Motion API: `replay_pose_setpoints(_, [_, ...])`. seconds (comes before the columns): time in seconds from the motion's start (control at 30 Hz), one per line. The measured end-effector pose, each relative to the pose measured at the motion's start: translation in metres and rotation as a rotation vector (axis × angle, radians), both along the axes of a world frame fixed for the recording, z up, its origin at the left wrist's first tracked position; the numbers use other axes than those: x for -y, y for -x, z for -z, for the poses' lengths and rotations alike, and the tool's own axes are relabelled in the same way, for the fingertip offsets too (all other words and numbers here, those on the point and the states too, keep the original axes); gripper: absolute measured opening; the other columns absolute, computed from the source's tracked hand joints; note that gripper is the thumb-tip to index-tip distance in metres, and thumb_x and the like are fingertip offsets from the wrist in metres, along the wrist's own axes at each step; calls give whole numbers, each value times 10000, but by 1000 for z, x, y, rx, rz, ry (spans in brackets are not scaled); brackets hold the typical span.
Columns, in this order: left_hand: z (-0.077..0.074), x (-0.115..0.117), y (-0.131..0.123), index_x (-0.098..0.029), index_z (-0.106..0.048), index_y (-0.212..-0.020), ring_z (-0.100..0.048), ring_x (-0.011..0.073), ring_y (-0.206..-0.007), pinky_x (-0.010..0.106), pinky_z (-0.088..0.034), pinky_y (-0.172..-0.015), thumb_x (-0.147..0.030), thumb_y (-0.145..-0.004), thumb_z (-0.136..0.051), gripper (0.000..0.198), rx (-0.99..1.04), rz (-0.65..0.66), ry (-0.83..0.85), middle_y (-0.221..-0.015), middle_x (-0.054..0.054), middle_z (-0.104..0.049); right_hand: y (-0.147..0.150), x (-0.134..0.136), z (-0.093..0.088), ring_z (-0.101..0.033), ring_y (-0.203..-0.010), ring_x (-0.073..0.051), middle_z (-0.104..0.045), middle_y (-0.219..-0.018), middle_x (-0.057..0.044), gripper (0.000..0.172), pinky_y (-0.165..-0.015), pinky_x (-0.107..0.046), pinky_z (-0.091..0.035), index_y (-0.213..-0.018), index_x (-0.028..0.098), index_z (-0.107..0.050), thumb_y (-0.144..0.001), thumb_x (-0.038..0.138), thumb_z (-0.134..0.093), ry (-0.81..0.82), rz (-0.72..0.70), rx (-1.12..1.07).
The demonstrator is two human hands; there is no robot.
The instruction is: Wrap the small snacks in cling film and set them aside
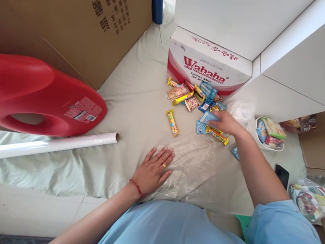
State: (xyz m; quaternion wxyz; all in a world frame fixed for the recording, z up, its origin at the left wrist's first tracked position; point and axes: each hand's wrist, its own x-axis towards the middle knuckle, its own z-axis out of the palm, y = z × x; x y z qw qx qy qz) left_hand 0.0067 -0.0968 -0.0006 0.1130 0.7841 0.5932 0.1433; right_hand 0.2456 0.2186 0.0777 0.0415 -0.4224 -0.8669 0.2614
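Note:
My left hand (154, 169) lies flat, fingers stretched out, on the left side of a thin clear plastic sheet (192, 169). My right hand (226, 122) reaches to the near side of a snack pile, its fingers closed on a light blue snack packet (208, 117); the fingertips are partly hidden. Beside that hand are another blue packet (200, 128) and a yellow snack bar (218, 135). A separate yellow snack bar (172, 123) lies to the left. The pile behind includes a pink-wrapped snack (178, 92) and a red-and-white packet (192, 103).
A Wahaha water carton (205, 66) backs the pile. To the right are a white tub (269, 145) of snacks, a crumpled clear bag (241, 111) and a black phone (281, 176). At left are a red jug (44, 95), a white film roll (51, 145) and a large cardboard box (74, 25).

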Motion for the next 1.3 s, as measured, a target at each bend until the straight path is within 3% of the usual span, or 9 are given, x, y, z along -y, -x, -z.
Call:
replay_pose_setpoints(0.1, [0, 0, -1, -235, -437, -1574, -395, 232, -1525, 461, -130, -1306, -478, -1060, -413, 568, -5, -5, 2, -1625, 33, -463, 4, 5, 4, -472, -1387, -356, -659, -1373, -137, 333, -1173, -511, -350, -1138, 158, -753, -817, 229, -701, -90, -411, 308])
replay_pose_setpoints(0.23, [-1, 0, -1, -235, -456, -1564, -405, 247, -1519, 475, -187, -1294, -482, -1051, -430, 570, -21, -14, 8, -1622, 52, -471, 14, 5, 10, -237, -1538, -395, -524, -1551, -110, 425, -1229, -661, -123, -1260, 199, -725, -842, 259, -687, -185, -480, 498])
replay_pose_setpoints(0.37, [0, 1, 1, -232, -498, -1541, -318, 307, -1565, 502, -262, -1265, -515, -1011, -509, 602, -43, -62, -33, -1661, 112, -398, 27, 4, 6, -314, -1488, -371, -616, -1377, -132, 403, -1225, -649, -103, -1206, 200, -742, -805, 208, -709, -225, -552, 545])
replay_pose_setpoints(0.5, [0, 2, 1, -300, -493, -1544, -292, 349, -1571, 584, -231, -1263, -567, -973, -564, 635, -39, -89, -51, -1671, 102, -382, 38, 16, -5, -521, -1236, -330, -623, -1198, -162, 298, -1122, -502, -336, -1119, 145, -737, -831, 165, -661, -267, -585, 524])
replay_pose_setpoints(0.67, [-1, 2, -1, -297, -483, -1551, -253, 397, -1575, 683, -105, -1264, -684, -922, -567, 743, -34, -153, 13, -1681, 96, -361, 30, 38, -26, -600, -946, -227, -593, -1168, -118, 203, -804, -321, -459, -1059, 174, -675, -900, 139, -553, -224, -459, 267])
replay_pose_setpoints(0.8, [-2, 1, -2, -271, -489, -1546, -267, 356, -1578, 651, -63, -1281, -656, -955, -528, 707, -37, -136, 32, -1680, 88, -359, -8, 60, -56, -609, -1012, -242, -613, -1121, -96, 130, -827, -336, -489, -1051, 218, -639, -954, 223, -553, -361, -244, -60])
replay_pose_setpoints(0.93, [-3, 0, -1, -253, -476, -1550, -306, 331, -1567, 645, -43, -1283, -589, -985, -512, 659, -51, -114, 19, -1677, 103, -361, -71, 93, -72, -640, -975, -259, -657, -1045, -82, 159, -823, -367, -522, -1097, 240, -627, -962, 306, -574, -404, -20, -53])
replay_pose_setpoints(1.13, [-4, -1, 0, -257, -474, -1550, -337, 345, -1552, 664, -70, -1275, -571, -985, -518, 648, -57, -103, 21, -1666, 112, -383, -131, 148, -8, -683, -1094, -336, -693, -1224, -152, 473, -902, -489, -569, -1395, 204, -548, -950, 363, -540, -296, 236, 110])
replay_pose_setpoints(1.3, [-3, -1, 0, -246, -443, -1572, -343, 354, -1549, 656, -123, -1269, -547, -984, -527, 666, -71, -86, 15, -1663, 130, -386, -132, 176, 42, -648, -1175, -367, -677, -1242, -189, 433, -956, -550, -563, -1361, 191, -593, -995, 369, -444, -227, 271, 135])
